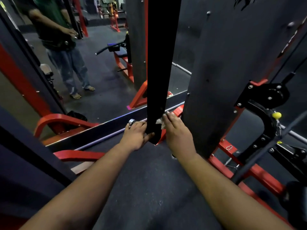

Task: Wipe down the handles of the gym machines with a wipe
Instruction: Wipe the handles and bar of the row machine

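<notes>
The wipe point(160, 122) is pressed on the black bar point(156, 127) by right hand point(178, 131) (fingers straight), left hand point(135, 135) gripping it; next, probably rubbing lower.

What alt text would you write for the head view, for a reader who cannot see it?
Two bare hands work on a hanging black bar: the left hand grips its lower end, and the right hand presses a white wipe against its side. A wall mirror behind reflects the person among red and black gym machines.

wipe point(160, 122): white | upright post point(162, 63): black | machine frame point(252, 173): red | knob point(276, 115): yellow
</notes>
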### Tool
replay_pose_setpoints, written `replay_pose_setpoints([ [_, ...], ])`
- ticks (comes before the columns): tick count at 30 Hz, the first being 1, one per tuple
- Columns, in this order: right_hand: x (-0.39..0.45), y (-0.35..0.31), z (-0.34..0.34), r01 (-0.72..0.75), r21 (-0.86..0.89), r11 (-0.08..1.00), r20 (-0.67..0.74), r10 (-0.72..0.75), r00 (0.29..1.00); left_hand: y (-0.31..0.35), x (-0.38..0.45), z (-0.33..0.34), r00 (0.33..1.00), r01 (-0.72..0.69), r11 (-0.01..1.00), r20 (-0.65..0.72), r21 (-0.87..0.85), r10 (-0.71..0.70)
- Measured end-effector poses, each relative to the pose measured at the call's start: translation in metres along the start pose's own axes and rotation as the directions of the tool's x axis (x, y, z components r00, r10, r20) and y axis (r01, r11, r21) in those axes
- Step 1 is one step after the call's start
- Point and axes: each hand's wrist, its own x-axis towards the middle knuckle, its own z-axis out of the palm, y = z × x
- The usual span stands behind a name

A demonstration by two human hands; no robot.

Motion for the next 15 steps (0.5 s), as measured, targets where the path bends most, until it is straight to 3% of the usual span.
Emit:
replay_pose_setpoints([
  [4, -0.002, -0.002, 0.005, 0.032, -0.103, 0.994, 0.044, -0.027, 0.999, -0.01, 0.004, 0.003, 0.998, -0.055, 0.997, -0.03, 0.058, 0.057],
  [6, -0.025, 0.007, 0.0, 0.001, 0.016, 1.0, -0.006, -0.001, 1.0, -0.009, 0.005, 0.0, 0.998, -0.061, 0.995, 0.0, 0.078, 0.062],
  [9, -0.059, 0.007, -0.002, -0.16, 0.237, 0.958, -0.059, 0.179, 0.982, -0.004, 0.007, -0.002, 0.998, -0.059, 0.994, 0.044, 0.095, 0.055],
  [11, -0.065, -0.002, 0.001, -0.239, 0.292, 0.926, -0.071, 0.27, 0.96, -0.003, 0.006, -0.001, 0.997, -0.046, 0.996, 0.067, 0.073, 0.041],
  [15, -0.023, -0.009, -0.002, -0.153, 0.165, 0.974, -0.034, 0.161, 0.986, -0.003, 0.005, 0.003, 0.994, -0.019, 1.0, 0.106, 0.019, 0.017],
])
